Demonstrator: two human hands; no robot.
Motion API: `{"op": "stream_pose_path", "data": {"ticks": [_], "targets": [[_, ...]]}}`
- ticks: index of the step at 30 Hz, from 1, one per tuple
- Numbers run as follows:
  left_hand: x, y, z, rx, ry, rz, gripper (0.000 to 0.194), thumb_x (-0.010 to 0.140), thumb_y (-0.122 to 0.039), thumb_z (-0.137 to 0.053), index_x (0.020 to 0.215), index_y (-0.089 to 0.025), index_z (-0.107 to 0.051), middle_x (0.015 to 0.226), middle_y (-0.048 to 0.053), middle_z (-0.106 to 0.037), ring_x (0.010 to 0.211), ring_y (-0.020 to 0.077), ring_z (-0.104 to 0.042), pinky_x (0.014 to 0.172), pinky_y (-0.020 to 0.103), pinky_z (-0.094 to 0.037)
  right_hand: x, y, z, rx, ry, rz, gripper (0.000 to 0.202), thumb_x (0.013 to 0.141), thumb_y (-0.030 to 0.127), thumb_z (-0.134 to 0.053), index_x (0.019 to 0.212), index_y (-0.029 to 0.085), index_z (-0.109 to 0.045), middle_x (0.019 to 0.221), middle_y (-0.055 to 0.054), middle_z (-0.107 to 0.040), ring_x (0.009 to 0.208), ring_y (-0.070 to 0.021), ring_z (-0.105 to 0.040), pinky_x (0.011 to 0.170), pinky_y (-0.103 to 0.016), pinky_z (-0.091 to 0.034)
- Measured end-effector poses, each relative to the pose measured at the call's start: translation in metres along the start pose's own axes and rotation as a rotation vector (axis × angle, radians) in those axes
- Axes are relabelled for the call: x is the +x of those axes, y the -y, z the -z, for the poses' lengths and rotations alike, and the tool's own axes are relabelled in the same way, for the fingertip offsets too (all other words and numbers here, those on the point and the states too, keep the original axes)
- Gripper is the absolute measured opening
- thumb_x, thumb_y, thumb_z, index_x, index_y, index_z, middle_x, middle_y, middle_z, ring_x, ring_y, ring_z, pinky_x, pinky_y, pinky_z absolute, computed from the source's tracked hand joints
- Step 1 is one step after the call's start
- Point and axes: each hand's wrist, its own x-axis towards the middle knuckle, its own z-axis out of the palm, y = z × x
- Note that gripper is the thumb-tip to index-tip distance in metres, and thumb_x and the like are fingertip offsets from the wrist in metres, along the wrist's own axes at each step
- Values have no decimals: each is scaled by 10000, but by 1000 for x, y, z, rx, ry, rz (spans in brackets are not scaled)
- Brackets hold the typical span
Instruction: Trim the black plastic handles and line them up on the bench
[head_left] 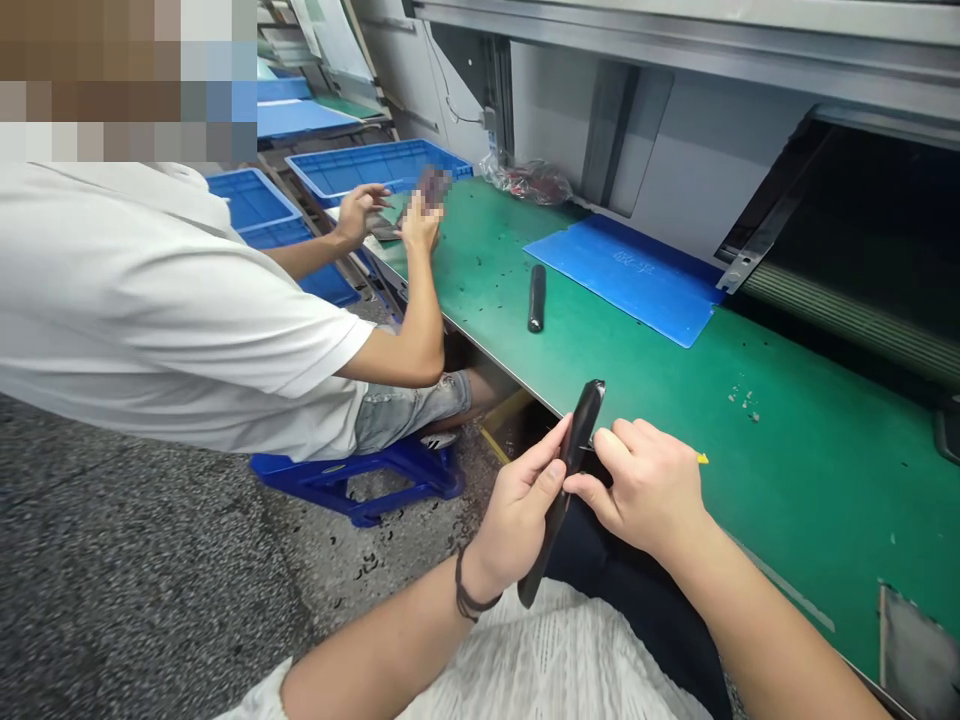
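Note:
My left hand (521,510) is closed around a long black moulded piece (583,425), thumb and fingers on opposite sides of it. The piece is held slantwise above my lap, its shiny upper end near the bench edge. My right hand (645,485) is closed on a slim knife (703,458), mostly hidden in the fist. A yellow end sticks out on the right, and a thin blade shows at the black piece's side. The right thumb is against or very near that piece. A similar black piece (537,298) lies on the green bench, beyond both hands.
The green bench top (495,270) carries a blue sheet (630,275), a clear plastic bag (536,182) and small black scraps. At left a co-worker in a white shirt (165,300) sits on a blue stool (360,480). Blue crates (375,165) stand behind.

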Motion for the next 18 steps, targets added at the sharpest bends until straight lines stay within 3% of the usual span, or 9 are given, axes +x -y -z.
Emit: {"op": "stream_pose_path", "data": {"ticks": [7, 15, 18], "targets": [[6, 0, 4, 31, -1, 15, 516, 1039, -426, -596, 1509, -215, -598, 1570, 66, -578, 1475, 306, -525, 1297, 466, -340, -7, 14, -6, 63, 15, -13, 648, 1061, 705, -319, 737, 200, -561, 678, -14, -511, 631, -160, -383, 614, -319, -231], [9, -5, 2, 1, 3, 32, 514, 1022, -420, -620, 1491, -207, -621, 1553, 82, -598, 1473, 301, -527, 1275, 437, -369, -15, 16, -7, 81, 44, 15, 642, 1049, 718, -347, 734, 204, -569, 680, -13, -504, 637, -166, -359, 618, -330, -225], [10, -7, 1, -15, -9, 48, 529, 1010, -430, -630, 1482, -192, -628, 1463, 98, -676, 1412, 313, -584, 1238, 454, -419, -18, 18, -7, 64, 27, 31, 617, 1056, 692, -369, 730, 209, -570, 682, -14, -500, 644, -172, -351, 621, -336, -219]]}}
